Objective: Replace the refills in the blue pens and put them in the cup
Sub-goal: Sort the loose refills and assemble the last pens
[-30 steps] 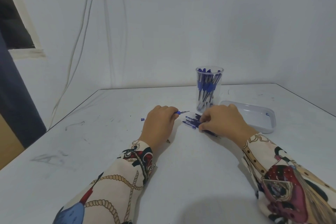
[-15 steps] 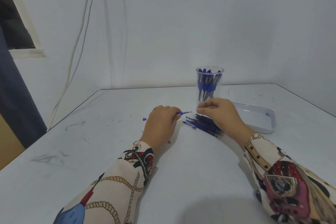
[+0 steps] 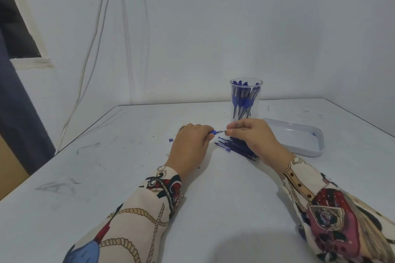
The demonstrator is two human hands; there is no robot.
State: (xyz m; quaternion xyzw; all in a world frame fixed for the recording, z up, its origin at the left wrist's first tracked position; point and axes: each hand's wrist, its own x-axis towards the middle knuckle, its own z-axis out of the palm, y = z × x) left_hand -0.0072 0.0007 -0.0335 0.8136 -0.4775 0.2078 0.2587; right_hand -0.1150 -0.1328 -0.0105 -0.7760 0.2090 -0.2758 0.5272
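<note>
1. Left hand (image 3: 190, 145): fingers curled round a blue pen (image 3: 214, 132), barrel mostly hidden in the fist, blue grip end poking out toward the right.
2. Right hand (image 3: 254, 136): fingertips pinched at the pen's tip, apparently on a thin refill; too small to tell refill from nib.
3. Both hands just above the desk (image 3: 128, 177), meeting in front of the cup (image 3: 246, 100), which stands close behind, already full of blue pens.
4. Loose pile of refills (image 3: 235, 147) on the desk under the right hand; shallow clear tray (image 3: 299, 141) to the right; small blue cap (image 3: 171, 140) left of the left hand.
5. Best done by keeping barrel and refill in one straight line, steadying the barrel, feeding in with light pressure.
6. Likely risk: bending the thin refill if pushed at an angle.
7. Afterwards, presumably closing the tip and dropping the pen upright into the cup.
</note>
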